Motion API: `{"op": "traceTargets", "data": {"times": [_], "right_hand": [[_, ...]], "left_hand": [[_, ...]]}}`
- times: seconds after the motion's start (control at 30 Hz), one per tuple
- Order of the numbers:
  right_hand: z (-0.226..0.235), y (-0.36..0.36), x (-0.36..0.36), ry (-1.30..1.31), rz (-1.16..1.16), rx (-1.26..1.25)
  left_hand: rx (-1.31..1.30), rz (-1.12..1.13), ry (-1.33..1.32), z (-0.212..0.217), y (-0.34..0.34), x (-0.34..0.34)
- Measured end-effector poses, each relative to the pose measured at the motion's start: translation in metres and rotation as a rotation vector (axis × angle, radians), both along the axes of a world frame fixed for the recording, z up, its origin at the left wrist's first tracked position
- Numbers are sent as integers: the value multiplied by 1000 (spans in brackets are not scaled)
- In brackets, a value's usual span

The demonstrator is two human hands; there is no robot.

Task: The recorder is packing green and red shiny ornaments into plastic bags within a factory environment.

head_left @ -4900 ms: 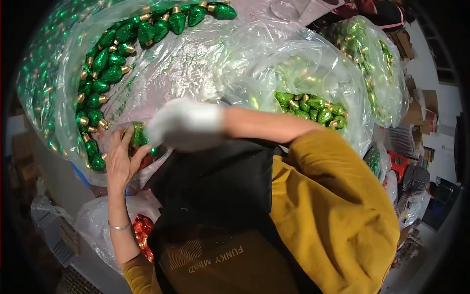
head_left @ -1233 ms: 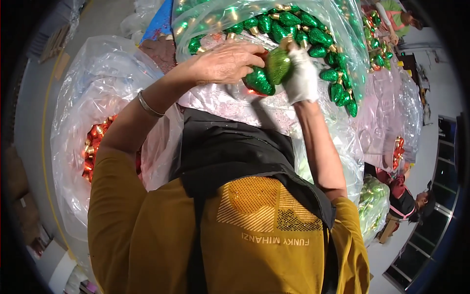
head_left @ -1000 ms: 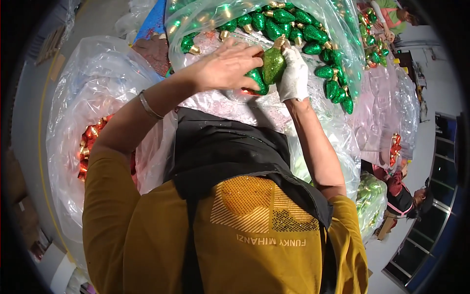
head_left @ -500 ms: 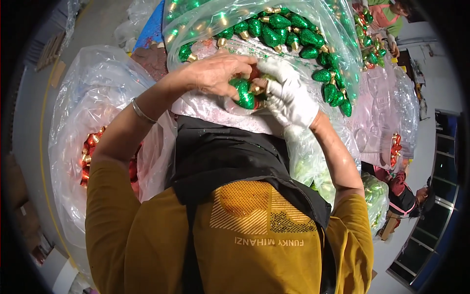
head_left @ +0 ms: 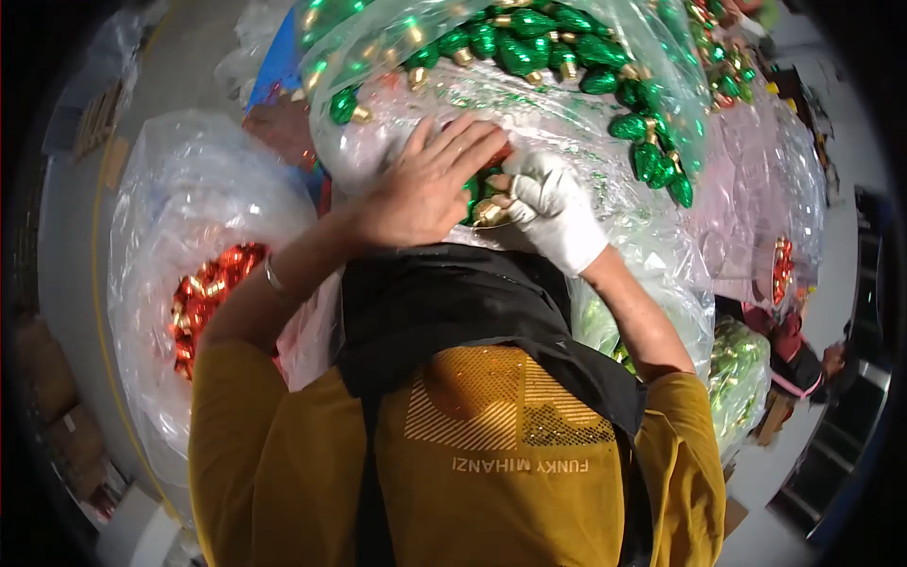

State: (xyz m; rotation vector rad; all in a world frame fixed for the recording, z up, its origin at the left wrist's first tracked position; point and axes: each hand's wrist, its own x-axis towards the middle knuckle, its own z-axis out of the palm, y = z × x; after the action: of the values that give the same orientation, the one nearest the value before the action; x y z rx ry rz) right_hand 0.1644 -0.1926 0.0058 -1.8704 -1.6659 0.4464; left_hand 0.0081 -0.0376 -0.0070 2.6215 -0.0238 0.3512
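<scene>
My bare left hand (head_left: 430, 184) bends over a green glittery bulb ornament (head_left: 470, 197) just in front of my apron. Its back faces up; the thumb and most of the ornament are hidden beneath it. My right hand (head_left: 553, 203), in a white glove with bare fingertips, closes on the ornament's gold cap (head_left: 489, 210). Something red (head_left: 497, 154) shows between both hands, beyond the ornament; its kind I cannot make out. A loose green bulb ornament (head_left: 345, 106) lies left of my fingers, and several more green ones (head_left: 520, 55) spread in an arc at the far side.
Clear plastic sheeting (head_left: 326, 113) drapes the glitter-strewn work surface (head_left: 586, 123). At left stands a clear bag (head_left: 156, 265) with red ornaments (head_left: 208, 298). Bags with light green contents (head_left: 737, 373) are at right. Co-workers sit at the far right and upper right, near mixed ornaments (head_left: 723, 71).
Both hands have come nearer to my body with the green ornament. My left hand has turned over it, hiding more of it. The view has shifted slightly.
</scene>
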Motion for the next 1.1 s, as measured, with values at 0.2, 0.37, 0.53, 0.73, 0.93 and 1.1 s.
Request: {"op": "traceTargets", "data": {"times": [0.2,0.37,0.53,0.73,0.93,1.1], "right_hand": [[-17,13,-2,-75,-120,156],[-8,1,6,-144,0,344],[3,7,8,-230,-165,-43],[1,15,13,-172,-86,26],[7,24,32,-86,132,-62],[34,31,37,-128,-4,-308]], "left_hand": [[143,12,-27,4,0,2],[179,25,5,2,-12,12],[243,96,-46,-5,-30,15],[-53,158,-202,-12,-18,-9],[-22,38,-223,-7,-12,-4],[128,-17,-195,0,-18,6]]}}
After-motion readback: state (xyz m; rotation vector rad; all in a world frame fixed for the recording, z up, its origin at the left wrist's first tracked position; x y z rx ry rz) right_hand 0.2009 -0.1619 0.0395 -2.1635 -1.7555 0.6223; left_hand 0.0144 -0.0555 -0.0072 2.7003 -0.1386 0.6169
